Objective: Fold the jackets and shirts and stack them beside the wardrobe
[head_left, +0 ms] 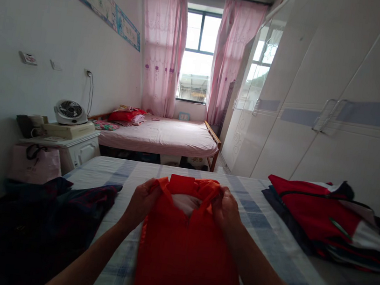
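In front of me is an orange-red jacket (pixel 184 250), folded into a rough rectangle, with its collar end pointing away from me. A short zip opening shows at the neck, and pale lining is visible inside the collar. My left hand (pixel 143 199) pinches the left side of the collar between thumb and fingers. On the opposite side, my right hand (pixel 228 209) grips the collar's right edge in the same way. Both hands are closed on the cloth, and the fingertips are partly hidden by it.
Dark plaid clothing (pixel 45 216) lies heaped at the left. A stack of folded red, white and dark clothes (pixel 328 218) rests on the right of the blue-and-white checked bedsheet (pixel 129 174). Beyond stand a pink-covered bed (pixel 169 137), a cabinet with a fan (pixel 70 111), and white wardrobes (pixel 312 75).
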